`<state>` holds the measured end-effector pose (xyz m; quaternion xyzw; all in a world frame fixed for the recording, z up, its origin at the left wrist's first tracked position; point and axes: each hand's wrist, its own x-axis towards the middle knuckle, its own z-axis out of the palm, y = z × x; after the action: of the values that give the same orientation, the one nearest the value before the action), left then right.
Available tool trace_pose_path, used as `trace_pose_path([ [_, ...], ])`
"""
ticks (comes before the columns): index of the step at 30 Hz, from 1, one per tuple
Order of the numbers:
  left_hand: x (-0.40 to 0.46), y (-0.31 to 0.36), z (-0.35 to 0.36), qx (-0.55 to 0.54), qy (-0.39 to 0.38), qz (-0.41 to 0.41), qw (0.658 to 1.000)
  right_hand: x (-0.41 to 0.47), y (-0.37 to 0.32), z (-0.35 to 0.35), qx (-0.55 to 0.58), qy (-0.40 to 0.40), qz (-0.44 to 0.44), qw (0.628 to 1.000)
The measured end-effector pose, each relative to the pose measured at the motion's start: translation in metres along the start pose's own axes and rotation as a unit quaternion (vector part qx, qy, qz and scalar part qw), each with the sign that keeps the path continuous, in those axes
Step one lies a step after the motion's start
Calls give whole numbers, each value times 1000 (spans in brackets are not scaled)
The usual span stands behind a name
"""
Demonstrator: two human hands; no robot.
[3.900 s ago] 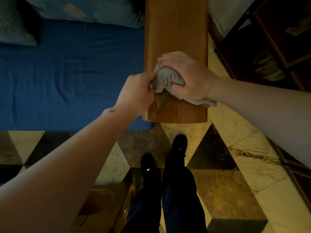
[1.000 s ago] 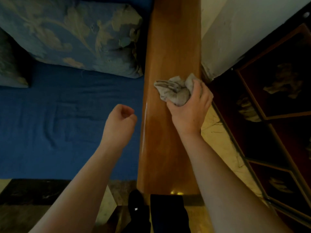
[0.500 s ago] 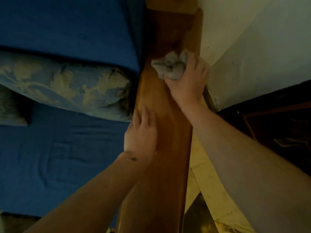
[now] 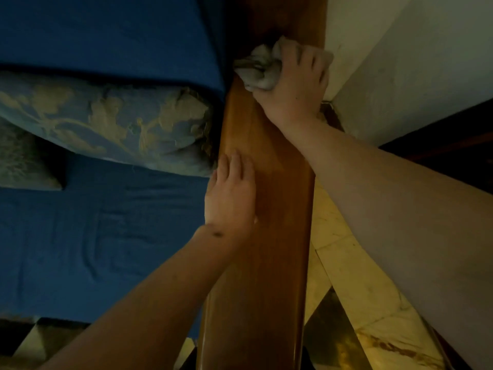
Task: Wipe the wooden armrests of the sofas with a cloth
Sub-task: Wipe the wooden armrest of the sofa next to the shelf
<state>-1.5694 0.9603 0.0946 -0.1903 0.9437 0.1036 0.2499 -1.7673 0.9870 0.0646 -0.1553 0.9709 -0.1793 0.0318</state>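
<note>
A long glossy wooden armrest (image 4: 277, 198) runs up the middle of the view beside a blue sofa seat (image 4: 93, 236). My right hand (image 4: 293, 86) grips a bunched grey cloth (image 4: 257, 69) and presses it on the armrest's far end, near the sofa back. My left hand (image 4: 230, 198) lies flat on the armrest's left edge, fingers straight, about halfway along it.
A blue cushion with a pale floral pattern (image 4: 106, 124) leans against the armrest's left side. A white wall (image 4: 400, 62) stands close on the right. Marble floor tiles (image 4: 346, 263) show below the right arm, with dark furniture (image 4: 453, 145) at the right edge.
Over the last second my right hand slid the cloth along the armrest to its far end. My left hand came down from the air and now rests flat on the armrest.
</note>
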Motion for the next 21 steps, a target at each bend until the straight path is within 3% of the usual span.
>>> trace_pose_path([
  [2, -26, 0, 11, -37, 73, 4, 997, -35, -4, 0, -21, -8, -31, 999],
  [5, -93, -13, 46, -200, 151, -32, 968, -105, -11, 0, -16, -38, -63, 997],
  [8, -163, -42, 82, -350, 163, -96, 918, -192, -12, -3, 3, -45, -71, 996],
  [11, -222, -76, 116, -395, 155, -164, 891, -293, -10, -4, 26, -32, -62, 997],
  [17, -291, -110, 161, -401, 107, -122, 902, -504, 2, -1, 59, -70, -29, 995],
  [21, -301, -105, 167, -364, 99, -49, 925, -571, 17, -4, 42, -70, -9, 997],
])
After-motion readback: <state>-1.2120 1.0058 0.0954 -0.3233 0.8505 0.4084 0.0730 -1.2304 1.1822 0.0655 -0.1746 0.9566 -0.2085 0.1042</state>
